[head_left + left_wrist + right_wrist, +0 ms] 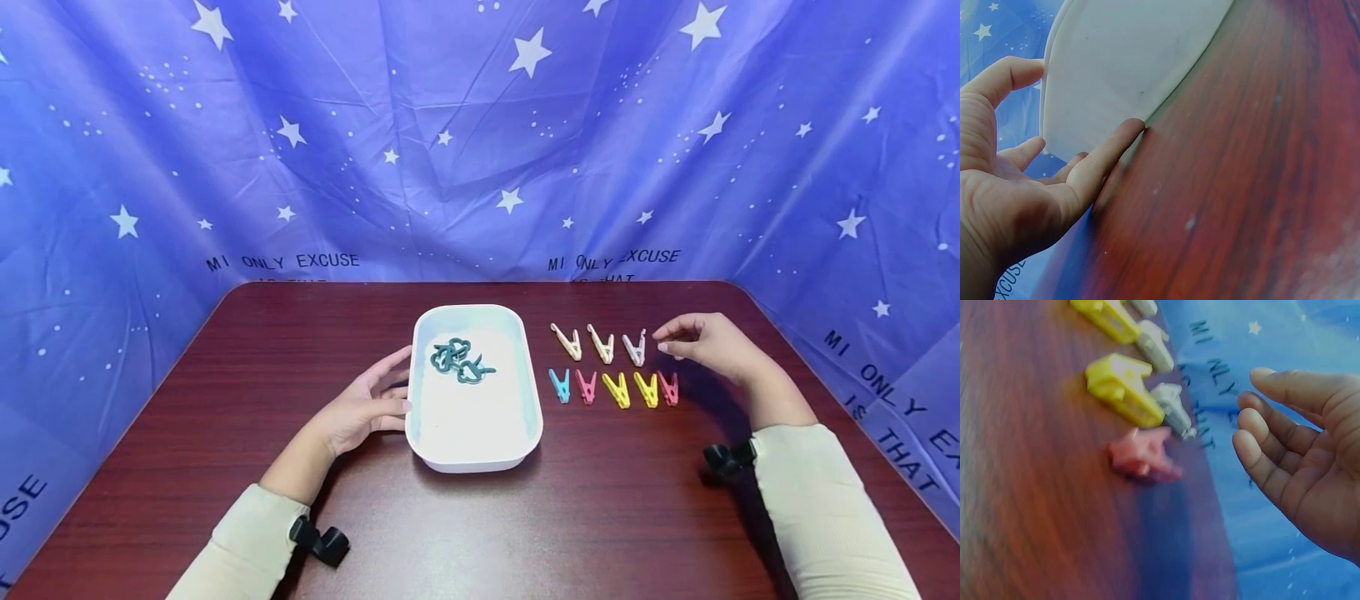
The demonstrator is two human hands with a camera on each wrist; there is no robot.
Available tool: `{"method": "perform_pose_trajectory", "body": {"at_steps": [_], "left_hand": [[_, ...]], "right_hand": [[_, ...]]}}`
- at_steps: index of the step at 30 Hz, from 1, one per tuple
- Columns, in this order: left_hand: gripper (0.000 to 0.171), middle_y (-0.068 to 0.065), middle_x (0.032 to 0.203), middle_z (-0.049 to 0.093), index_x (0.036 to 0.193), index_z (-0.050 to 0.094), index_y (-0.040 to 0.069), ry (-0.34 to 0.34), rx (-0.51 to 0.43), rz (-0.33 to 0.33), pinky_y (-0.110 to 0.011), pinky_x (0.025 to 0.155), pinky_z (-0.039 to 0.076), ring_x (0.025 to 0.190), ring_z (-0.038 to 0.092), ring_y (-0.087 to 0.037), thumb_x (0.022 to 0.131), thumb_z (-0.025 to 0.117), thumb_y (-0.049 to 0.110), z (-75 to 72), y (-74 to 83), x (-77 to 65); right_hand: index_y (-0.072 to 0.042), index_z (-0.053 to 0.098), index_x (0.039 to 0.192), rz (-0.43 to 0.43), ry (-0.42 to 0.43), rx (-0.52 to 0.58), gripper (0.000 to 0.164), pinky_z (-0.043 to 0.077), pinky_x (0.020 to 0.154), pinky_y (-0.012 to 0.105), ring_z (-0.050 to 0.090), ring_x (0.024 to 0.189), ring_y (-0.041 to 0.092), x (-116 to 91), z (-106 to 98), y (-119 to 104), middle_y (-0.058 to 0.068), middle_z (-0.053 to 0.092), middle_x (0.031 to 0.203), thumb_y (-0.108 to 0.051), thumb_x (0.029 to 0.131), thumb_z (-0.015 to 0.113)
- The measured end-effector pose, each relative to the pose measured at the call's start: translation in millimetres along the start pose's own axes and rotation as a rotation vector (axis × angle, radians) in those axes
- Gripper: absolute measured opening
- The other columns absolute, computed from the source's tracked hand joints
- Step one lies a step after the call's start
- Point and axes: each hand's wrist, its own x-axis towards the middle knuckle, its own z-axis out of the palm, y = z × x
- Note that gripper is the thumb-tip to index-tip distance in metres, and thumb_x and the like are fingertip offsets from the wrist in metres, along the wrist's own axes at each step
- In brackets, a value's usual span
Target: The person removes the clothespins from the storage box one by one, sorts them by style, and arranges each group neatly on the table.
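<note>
1. Pale grey, V-shaped plastic clip [637, 357] is lying on the dark red-brown wooden table [300, 350], toward its far right corner, at the right end of the farther row.
2. Two cream, V-shaped plastic clips [606, 354] are lying to its left.
3. In the nearer row, left to right, a blue plastic clip [561, 395], a pinkish-red plastic clip [588, 397], two yellow plastic clips [619, 397] and a red plastic clip [670, 396] are lying.
4. The right hand [712, 343] is hovering just beside the grey clip, toward the table's right edge; its thumb and fingertips are parting, holding nothing.
5. A white, round-cornered rectangular tray [474, 433] is standing midway between the table's side edges.
6. The left hand [356, 417] is resting against the tray's left wall, fingers spread.
7. Dark-green looped plastic pieces [471, 372] are overlapping inside the tray's far left part, their count being unclear.
8. Blue star-printed cloth [450, 200] is hanging behind the table's far edge.
</note>
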Motion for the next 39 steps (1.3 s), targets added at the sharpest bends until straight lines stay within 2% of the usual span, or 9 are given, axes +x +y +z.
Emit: {"method": "perform_pose_trajectory", "body": {"at_steps": [8, 12, 23, 33, 39], "left_hand": [[0.092, -0.023, 0.155, 0.020, 0.157, 0.016, 0.020, 0.007, 0.001, -0.009, -0.047, 0.083, 0.056, 0.126, 0.045, -0.040, 0.083, 0.065, -0.005, 1.0, 1.0, -0.4], [0.091, -0.023, 0.155, 0.020, 0.157, 0.016, 0.020, 0.009, 0.000, -0.011, -0.047, 0.083, 0.056, 0.126, 0.045, -0.040, 0.084, 0.064, -0.005, 1.8, 2.3, -0.7], [0.091, -0.024, 0.155, 0.019, 0.157, 0.015, 0.019, 0.004, -0.002, -0.005, -0.046, 0.083, 0.056, 0.124, 0.047, -0.038, 0.084, 0.062, -0.007, 2.3, 2.6, -0.5], [0.091, -0.024, 0.155, 0.020, 0.157, 0.015, 0.019, 0.003, -0.002, -0.003, -0.046, 0.082, 0.056, 0.123, 0.048, -0.036, 0.084, 0.062, -0.006, 3.0, 2.7, -1.3], [0.091, -0.024, 0.155, 0.019, 0.157, 0.015, 0.019, 0.005, 0.002, -0.005, -0.046, 0.083, 0.056, 0.127, 0.044, -0.039, 0.084, 0.063, -0.006, 2.3, 2.1, -0.7]], "right_hand": [[-0.002, 0.072, 0.104, -0.096, -0.008, -0.015, 0.020, 0.053, 0.066, 0.023, 0.064, 0.077, 0.013, 6.9, 3.3, -31.8, 0.012, 0.071, 0.093, -0.014, 0.088, 0.073], [-0.005, 0.072, 0.103, -0.113, -0.021, -0.011, 0.019, 0.051, 0.067, 0.022, 0.062, 0.077, 0.010, 10.7, 6.6, -47.2, 0.009, 0.071, 0.093, -0.015, 0.087, 0.073], [-0.011, 0.071, 0.108, -0.121, -0.081, 0.041, 0.025, 0.053, 0.068, 0.029, 0.062, 0.082, 0.018, 22.6, 14.8, -82.1, 0.006, 0.071, 0.096, -0.025, 0.088, 0.074], [-0.006, 0.071, 0.107, -0.232, -0.145, 0.121, 0.022, 0.053, 0.069, 0.027, 0.063, 0.083, 0.017, 34.8, 26.6, -116.5, 0.007, 0.071, 0.099, -0.016, 0.088, 0.073], [-0.006, 0.071, 0.107, -0.276, -0.169, 0.109, 0.021, 0.053, 0.072, 0.028, 0.064, 0.086, 0.017, 45.5, 38.3, -130.9, 0.007, 0.071, 0.099, -0.013, 0.087, 0.073]]}}
